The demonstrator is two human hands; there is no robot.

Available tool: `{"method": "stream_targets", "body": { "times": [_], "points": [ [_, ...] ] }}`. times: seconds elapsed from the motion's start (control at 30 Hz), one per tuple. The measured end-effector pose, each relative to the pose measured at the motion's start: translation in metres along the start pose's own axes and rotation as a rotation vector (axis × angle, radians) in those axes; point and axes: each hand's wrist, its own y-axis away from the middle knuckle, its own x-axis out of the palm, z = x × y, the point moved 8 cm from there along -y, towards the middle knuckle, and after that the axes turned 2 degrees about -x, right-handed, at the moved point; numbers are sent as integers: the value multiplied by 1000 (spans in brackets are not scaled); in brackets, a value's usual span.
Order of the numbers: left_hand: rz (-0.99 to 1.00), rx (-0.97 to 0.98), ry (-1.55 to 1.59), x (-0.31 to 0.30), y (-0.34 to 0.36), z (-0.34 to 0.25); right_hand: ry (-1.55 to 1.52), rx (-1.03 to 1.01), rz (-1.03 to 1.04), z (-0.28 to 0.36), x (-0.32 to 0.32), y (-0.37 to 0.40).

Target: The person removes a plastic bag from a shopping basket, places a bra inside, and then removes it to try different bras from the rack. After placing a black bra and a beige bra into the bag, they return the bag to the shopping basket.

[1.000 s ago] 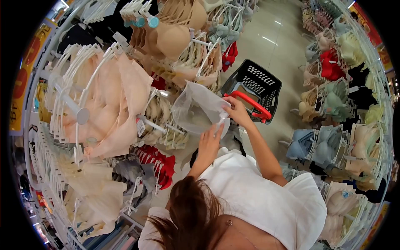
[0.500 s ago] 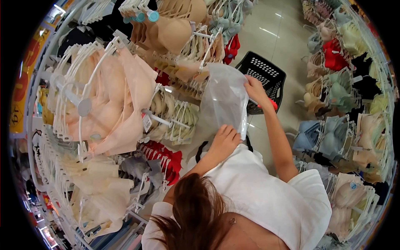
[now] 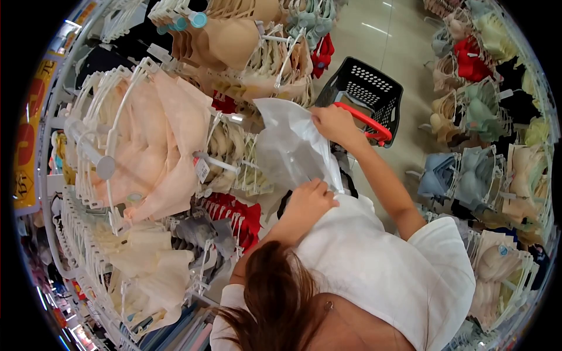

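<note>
A translucent plastic bag (image 3: 281, 134) stretches between my two hands in front of my white top. My right hand (image 3: 336, 124) is closed on the bag's upper right edge, with the thumb side toward the bag. Lower down, my left hand (image 3: 309, 202) has its fingers curled over the bag's near end, close to my waist. Just beyond my right hand stands a black shopping basket (image 3: 377, 79) with perforated walls. Its red handle (image 3: 370, 121) runs right beside that hand. Part of the basket's inside is hidden by the handle and my hand.
Racks of hanging bras line both sides. Large peach bras (image 3: 158, 134) hang close on the left, above cream ones (image 3: 149, 263). Red garments (image 3: 234, 219) hang below. On the right are blue bras (image 3: 477, 175) and green ones (image 3: 477, 114). A tiled aisle floor (image 3: 404, 70) runs between.
My right hand has moved left with the bag's edge, and the bag's top has swung left and folded. More of the basket's red handle shows.
</note>
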Motion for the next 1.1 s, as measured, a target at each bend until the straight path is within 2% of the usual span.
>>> {"method": "stream_targets", "body": {
  "times": [0.03,0.07,0.1,0.13,0.17,0.2,0.23,0.27,0.3,0.33,0.37,0.43,0.47,0.53,0.57,0.63,0.77,0.83,0.9,0.97,1.03,1.1],
  "points": [
    [37,62,-62,6,-2,-3,3,2,-6,-2,-1,0],
    [125,-2,-34,-4,-5,-6,13,23,-4,-6,0,1],
    [129,-4,-29,-11,-6,-4,20,44,6,-9,3,4],
    [-13,-89,46,-29,-9,7,19,47,13,-11,5,6],
    [-156,-173,121,-43,-11,20,-128,-6,-37,-10,3,6],
    [-353,-214,-13,-57,-9,33,-273,-59,-92,-10,-1,7],
    [-550,-250,-148,-66,-4,44,-271,-53,-95,-11,-3,8],
    [-546,-246,-142,-60,-7,52,-398,-115,-119,-6,-7,10],
    [-736,-398,-304,-67,5,64,-526,-178,-143,-1,-12,14],
    [-923,-551,-471,-70,22,71,-528,-171,-142,0,-16,17],
    [-917,-552,-470,-60,30,79,-575,-138,-103,1,-17,18],
    [-534,-904,208,0,45,139,-623,-106,-59,1,-12,21],
    [-532,-906,208,8,51,145,-646,-105,-63,-2,-8,23],
    [-442,-1031,766,46,62,158,-669,-98,-62,-6,-8,28],
    [-441,-1037,768,48,63,156,-741,-51,-30,-8,-10,30],
    [-568,-1013,860,41,65,151,-812,-5,7,-20,-10,31],
    [-542,-1120,752,29,81,163,-1117,141,-206,-61,-32,24],
    [-528,-1186,713,25,89,169,-1063,60,-191,-63,-31,22],
    [-508,-1178,729,24,87,167,-1077,68,-17,-49,-18,28],
    [-521,-1063,855,26,72,157,-1041,21,74,-37,3,27],
    [-495,-1061,861,26,56,144,-1121,30,146,-25,15,25],
    [-466,-1064,864,24,46,138,-1106,61,90,-36,14,16]
  ]
}}
